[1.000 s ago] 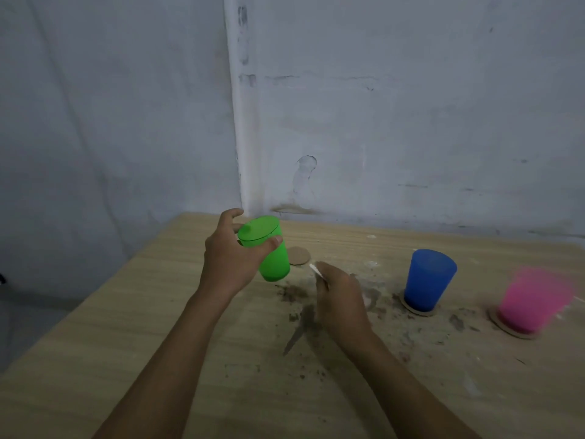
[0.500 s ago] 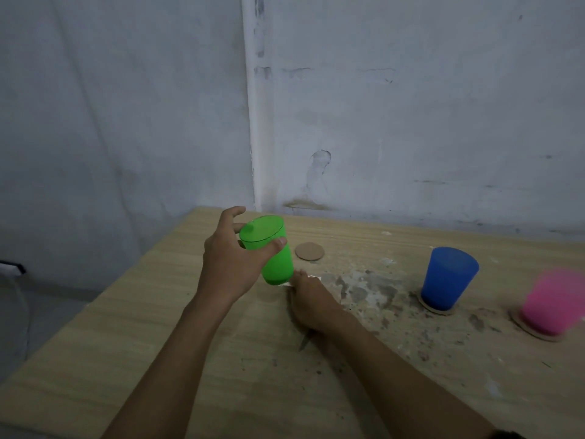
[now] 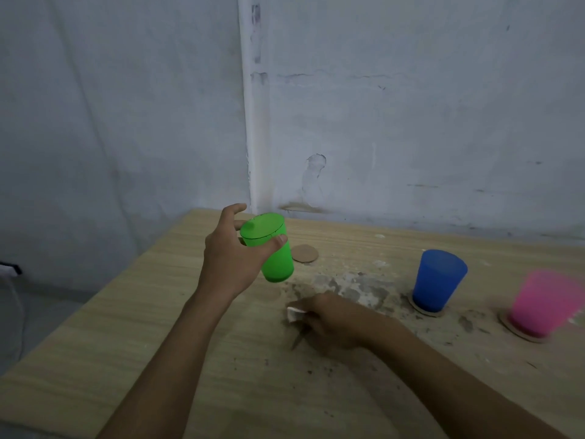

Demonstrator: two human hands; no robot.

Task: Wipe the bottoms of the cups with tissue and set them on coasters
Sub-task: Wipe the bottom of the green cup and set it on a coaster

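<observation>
**Green cup in the air, bottom up, tissue down on the table**

No logos, labels or print readable on any of the cups or coasters, they're all plain coloured plastic and plain brown discs.

Around the scene: a wooden table (image 3: 95,359) pushed into the corner of a scuffed whitish wall (image 3: 411,106). There's a big patch of dried grey grime (image 3: 354,286) in the middle of the tabletop with dark specks scattered toward the near edge. A blue cup (image 3: 438,285) stands upright on its own coaster (image 3: 425,311) to the right, and a pink cup (image 3: 544,301), blurry, sits on another coaster (image 3: 519,332) further right near the frame edge. One bare coaster (image 3: 305,253) lies flat just behind the green cup, with nothing on it. At the far left edge there's something white with a cable, too cut off to tell what.

The left hand (image 3: 231,261) is gripping the green cup (image 3: 269,248) up off the table, thumb on the near side and fingers wrapped round the far side, with the index finger sticking up loose. The cup is tipped over so its flat bottom faces up and toward the camera, mouth pointing down at the table.

The right hand (image 3: 332,321) rests low on the table, fingers curled and pinching a small wad of white tissue (image 3: 293,313) that pokes out at the left side of the fist. The tissue is below and a bit to the right of the cup, clearly apart from it, not touching.
</observation>
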